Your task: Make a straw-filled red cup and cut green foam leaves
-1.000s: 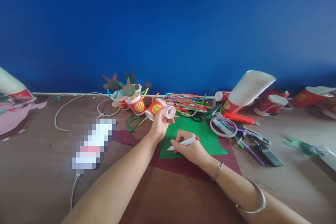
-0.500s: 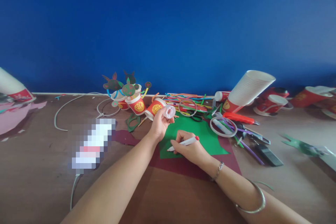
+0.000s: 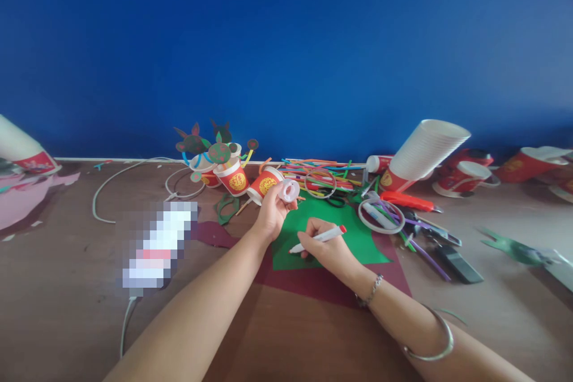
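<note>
The right hand [image 3: 330, 249] has shifted slightly to the right since the earlier frame, and the white marker [image 3: 329, 234] has gone with it, its red end now farther right and a little higher. The left hand [image 3: 272, 213] and everything else on the counter [image 3: 250, 340] stay where they were.

The fingers of the right hand are clamped on the marker, which slants with its tip down to the left, over the lower left part of a green sheet [image 3: 358, 233]. Whether the tip touches the sheet, I cannot tell. The green sheet lies on a larger dark red sheet [image 3: 308, 286], which shows along its near and right edges.

The fingers of the left hand are closed on a small white ring [image 3: 294, 193], held above the far left part of the green sheet, its opening facing the camera.

Just behind the left hand, a red and white paper cup [image 3: 264, 186] leans to one side. Beyond the green sheet lies a heap of coloured straws [image 3: 340, 182]. To its right, a tall stack of cups [image 3: 425, 149] tilts to the right, and an orange-red cutter [image 3: 407, 202] lies in front of it.
</note>
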A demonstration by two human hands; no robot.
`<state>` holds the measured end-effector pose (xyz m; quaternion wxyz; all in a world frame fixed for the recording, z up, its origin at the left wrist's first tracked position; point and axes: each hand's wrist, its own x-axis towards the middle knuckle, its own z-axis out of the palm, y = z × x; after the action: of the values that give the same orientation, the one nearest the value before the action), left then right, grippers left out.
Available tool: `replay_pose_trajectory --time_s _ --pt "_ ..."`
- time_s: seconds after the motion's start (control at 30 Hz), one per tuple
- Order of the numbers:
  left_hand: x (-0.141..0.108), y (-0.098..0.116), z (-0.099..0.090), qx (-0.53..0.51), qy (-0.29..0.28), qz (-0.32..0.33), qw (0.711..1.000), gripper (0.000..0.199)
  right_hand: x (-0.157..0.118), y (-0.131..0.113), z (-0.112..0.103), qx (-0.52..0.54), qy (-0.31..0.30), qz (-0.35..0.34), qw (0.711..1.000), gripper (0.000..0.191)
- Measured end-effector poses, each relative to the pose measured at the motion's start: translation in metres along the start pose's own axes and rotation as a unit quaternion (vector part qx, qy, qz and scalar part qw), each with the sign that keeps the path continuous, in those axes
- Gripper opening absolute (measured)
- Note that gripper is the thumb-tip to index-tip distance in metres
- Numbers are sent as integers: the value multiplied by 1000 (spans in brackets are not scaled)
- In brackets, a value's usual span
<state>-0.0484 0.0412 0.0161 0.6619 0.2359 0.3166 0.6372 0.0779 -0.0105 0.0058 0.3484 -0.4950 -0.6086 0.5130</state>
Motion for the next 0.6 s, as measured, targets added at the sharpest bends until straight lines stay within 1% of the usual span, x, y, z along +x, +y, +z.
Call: replay_pose_trajectory --time_s 0.13,0.33,0.6 --pt "0 0 0 0 4 -1 1000 24 -1 0 0 -34 4 -8 999 20" --pt "1 0 1 1 11 -1 1000 25 -2 0 1 -61 -21 -34 997 21" --pt "0 1 1 3 13 -3 1000 26 -3 -2 3 -85 -19 -31 996 22"
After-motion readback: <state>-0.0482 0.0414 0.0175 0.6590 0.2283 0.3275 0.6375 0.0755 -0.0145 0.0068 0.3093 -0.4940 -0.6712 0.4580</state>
